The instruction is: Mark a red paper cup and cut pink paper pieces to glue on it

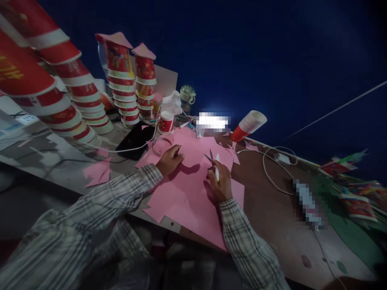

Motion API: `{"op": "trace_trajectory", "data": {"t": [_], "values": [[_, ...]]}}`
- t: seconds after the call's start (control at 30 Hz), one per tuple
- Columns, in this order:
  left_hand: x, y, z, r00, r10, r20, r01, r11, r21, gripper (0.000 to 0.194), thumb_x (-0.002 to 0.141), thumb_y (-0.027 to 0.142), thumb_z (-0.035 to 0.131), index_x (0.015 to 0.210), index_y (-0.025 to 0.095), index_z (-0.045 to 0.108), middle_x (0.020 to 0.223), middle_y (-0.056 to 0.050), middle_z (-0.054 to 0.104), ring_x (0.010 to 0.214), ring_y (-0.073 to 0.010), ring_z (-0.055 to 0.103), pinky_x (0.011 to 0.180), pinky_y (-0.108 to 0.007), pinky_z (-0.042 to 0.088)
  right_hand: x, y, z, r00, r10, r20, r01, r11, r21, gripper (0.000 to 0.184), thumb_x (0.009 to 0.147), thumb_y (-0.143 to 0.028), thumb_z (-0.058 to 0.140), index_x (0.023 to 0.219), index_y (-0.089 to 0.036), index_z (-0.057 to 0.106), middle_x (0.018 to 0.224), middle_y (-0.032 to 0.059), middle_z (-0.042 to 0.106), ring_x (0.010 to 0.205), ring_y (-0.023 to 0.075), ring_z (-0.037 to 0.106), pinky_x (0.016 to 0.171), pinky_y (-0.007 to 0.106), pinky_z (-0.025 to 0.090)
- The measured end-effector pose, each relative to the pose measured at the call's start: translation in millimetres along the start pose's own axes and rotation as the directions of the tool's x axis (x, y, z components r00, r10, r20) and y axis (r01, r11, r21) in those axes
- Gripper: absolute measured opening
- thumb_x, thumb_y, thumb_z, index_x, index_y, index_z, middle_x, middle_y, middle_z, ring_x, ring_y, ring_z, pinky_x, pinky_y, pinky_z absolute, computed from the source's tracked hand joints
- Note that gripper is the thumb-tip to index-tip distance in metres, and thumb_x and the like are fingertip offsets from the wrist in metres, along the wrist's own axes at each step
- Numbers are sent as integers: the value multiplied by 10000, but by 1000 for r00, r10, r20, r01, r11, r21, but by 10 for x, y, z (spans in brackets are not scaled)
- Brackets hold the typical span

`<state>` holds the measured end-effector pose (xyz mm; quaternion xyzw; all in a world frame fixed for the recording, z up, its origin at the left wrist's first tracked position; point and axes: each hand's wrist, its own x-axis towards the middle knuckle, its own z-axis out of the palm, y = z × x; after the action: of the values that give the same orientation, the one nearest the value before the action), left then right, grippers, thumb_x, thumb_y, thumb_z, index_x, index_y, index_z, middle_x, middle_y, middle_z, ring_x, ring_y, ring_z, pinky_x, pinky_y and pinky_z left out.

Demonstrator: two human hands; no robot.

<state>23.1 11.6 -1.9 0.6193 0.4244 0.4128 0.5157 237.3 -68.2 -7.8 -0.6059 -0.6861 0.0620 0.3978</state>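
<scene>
Over the middle of the table, my left hand (171,160) is curled, thumb and forefinger close together at a piece of pink paper (195,151). That piece's curved lower edge casts a shadow on the larger pink sheet (196,205) beneath. My right hand (220,183) grips a pair of scissors (209,157), blades apart and pointing away toward the paper. A white pen (217,167) is also tucked in the right hand. Just beyond my left hand lies a roll of clear tape (160,146).
Tall stacked red paper cups (122,80), some with pink cone tops, stand at left. A black phone or tablet (136,141) lies nearby. Nested cups (249,125) lean at the back beside a bright light (213,121). A white cable (266,165) loops across the right side.
</scene>
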Motion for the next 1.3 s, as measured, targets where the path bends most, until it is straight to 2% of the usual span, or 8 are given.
{"op": "trace_trajectory", "data": {"t": [0.13, 0.2, 0.33, 0.47, 0.63, 0.73, 1.0, 1.3], "values": [[22, -61, 5, 1000, -9, -16, 8, 999, -42, 189, 786, 322, 557, 763, 213, 404, 562, 77, 359, 515, -95, 389, 485, -231, 304, -2, 43, 29, 996, -29, -78, 24, 997, -70, 391, 932, -371, 451, 1250, -187, 588, 987, 107, 689, 960, 269, 620, 980, 543, 444], [23, -77, 8, 1000, 2, -12, -3, 999, -46, 202, 783, 318, 560, 746, 215, 391, 575, 73, 362, 533, -99, 396, 499, -232, 311, 41, 65, 14, 995, -54, -87, 45, 994, -103, 406, 921, -382, 471, 1247, -173, 594, 932, 102, 677, 906, 265, 619, 915, 519, 487], [6, -68, 9, 999, 38, 3, -37, 998, -48, 198, 796, 303, 539, 714, 212, 383, 583, 70, 351, 549, -99, 369, 519, -237, 306, 292, 51, -91, 990, -123, 70, 131, 984, -122, 400, 890, -437, 535, 1155, -164, 657, 865, 92, 663, 829, 251, 622, 838, 462, 530], [-20, -19, 1, 998, 53, -25, -54, 998, -43, 181, 813, 270, 525, 699, 199, 404, 598, 63, 366, 569, -97, 359, 543, -245, 303, 755, 63, -113, 979, -90, 181, 110, 989, -102, 403, 941, -377, 424, 1238, -186, 618, 1192, 134, 690, 1095, 266, 637, 969, 465, 508], [-52, 36, -2, 997, 70, -29, -72, 996, -56, 185, 808, 250, 515, 681, 202, 389, 592, 69, 343, 567, -96, 341, 559, -254, 295, 1348, 156, 138, 979, -79, 189, 114, 977, -179, 465, 896, -332, 438, 1299, -141, 566, 1320, 166, 643, 1187, 296, 616, 1019, 486, 487], [-59, 44, 6, 996, 78, -30, -80, 994, -70, 194, 806, 254, 503, 671, 205, 373, 594, 69, 311, 570, -96, 317, 557, -254, 278, 1542, 134, 338, 961, -60, 271, 144, 943, -300, 473, 905, -319, 443, 1317, -119, 560, 1295, 180, 659, 1146, 306, 638, 978, 448, 498], [-65, 80, -20, 1000, 26, 6, -25, 999, -30, 131, 797, 264, 502, 704, 196, 440, 599, 62, 341, 580, -107, 339, 571, -264, 286, 1547, 95, 584, 926, 19, 378, 195, 831, -520, 434, 921, -290, 440, 1279, -132, 627, 982, 149, 754, 864, 273, 674, 831, 393, 476], [-65, 67, -20, 1000, 20, 21, -19, 999, -40, 101, 813, 268, 510, 777, 177, 532, 619, 57, 402, 591, -110, 378, 577, -256, 316, 1579, 177, 695, 919, 27, 393, 233, 768, -597, 454, 926, -355, 445, 1294, -166, 631, 901, 129, 746, 816, 265, 646, 786, 377, 446]]}}
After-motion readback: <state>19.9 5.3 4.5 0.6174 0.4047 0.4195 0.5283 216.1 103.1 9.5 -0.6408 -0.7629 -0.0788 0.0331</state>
